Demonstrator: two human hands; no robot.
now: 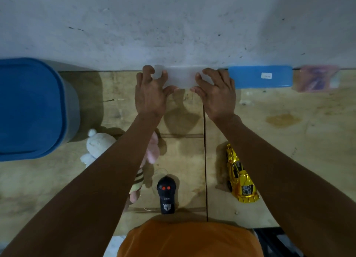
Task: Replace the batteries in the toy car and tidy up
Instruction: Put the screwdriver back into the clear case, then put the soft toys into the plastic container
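Observation:
A clear frosted plastic box point(181, 76) sits at the far edge of the wooden table, against the wall. My left hand point(150, 92) grips its left end and my right hand point(215, 93) grips its right end; what is inside is hidden. A gold toy car point(240, 176) lies on the table near my right forearm, nose toward me. A black remote control point(166, 194) with two red buttons lies near the front edge, between my arms.
A big blue lidded bin point(32, 110) stands at the left. A blue box lid point(260, 76) and a pink packet point(316, 77) lie along the wall at right. A white and pink plush toy point(100, 143) lies under my left forearm.

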